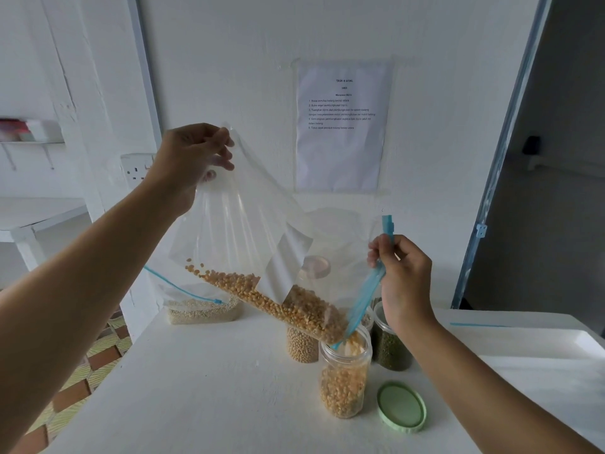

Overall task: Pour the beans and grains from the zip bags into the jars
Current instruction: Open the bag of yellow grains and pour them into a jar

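A clear zip bag hangs tilted over the table, with yellow corn kernels sliding toward its blue zip mouth. My left hand pinches the bag's raised bottom corner. My right hand grips the blue zip strip at the mouth. The mouth dips into an open clear jar, which is over half full of corn. Its green lid lies flat to the right of the jar.
Behind stand a jar of pale beans and a jar of green beans. A bag of white grain sits at the back left of the white table. An empty bag lies at right. Tiled floor shows at left.
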Action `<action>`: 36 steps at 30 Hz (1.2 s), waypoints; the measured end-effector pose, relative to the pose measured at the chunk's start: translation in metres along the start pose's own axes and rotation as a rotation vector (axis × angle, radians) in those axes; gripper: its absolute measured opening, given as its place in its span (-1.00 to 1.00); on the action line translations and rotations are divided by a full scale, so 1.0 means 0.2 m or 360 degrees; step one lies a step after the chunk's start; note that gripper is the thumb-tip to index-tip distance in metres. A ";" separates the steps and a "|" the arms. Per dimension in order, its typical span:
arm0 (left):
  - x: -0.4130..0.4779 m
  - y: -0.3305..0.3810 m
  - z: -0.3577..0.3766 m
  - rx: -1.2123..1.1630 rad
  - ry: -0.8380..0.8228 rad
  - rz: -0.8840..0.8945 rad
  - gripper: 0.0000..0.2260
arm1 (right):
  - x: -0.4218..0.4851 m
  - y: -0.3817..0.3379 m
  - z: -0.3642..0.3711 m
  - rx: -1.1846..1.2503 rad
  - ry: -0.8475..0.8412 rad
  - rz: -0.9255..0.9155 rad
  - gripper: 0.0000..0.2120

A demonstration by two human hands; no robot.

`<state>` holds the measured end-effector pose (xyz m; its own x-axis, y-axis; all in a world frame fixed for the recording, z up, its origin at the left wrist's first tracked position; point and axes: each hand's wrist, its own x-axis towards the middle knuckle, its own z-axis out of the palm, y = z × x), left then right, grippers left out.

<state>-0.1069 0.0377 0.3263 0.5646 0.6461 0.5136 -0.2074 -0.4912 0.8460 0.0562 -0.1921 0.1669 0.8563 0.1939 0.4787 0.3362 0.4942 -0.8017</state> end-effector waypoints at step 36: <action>0.03 0.00 0.02 0.0154 0.0009 0.0124 -0.83 | -0.01 0.01 -0.03 0.0032 0.0060 0.0053 -0.72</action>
<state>-0.1004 0.0398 0.3280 0.5454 0.6068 0.5782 -0.1724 -0.5939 0.7858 0.0588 -0.1970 0.1620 0.8812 0.1790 0.4376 0.2995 0.5049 -0.8096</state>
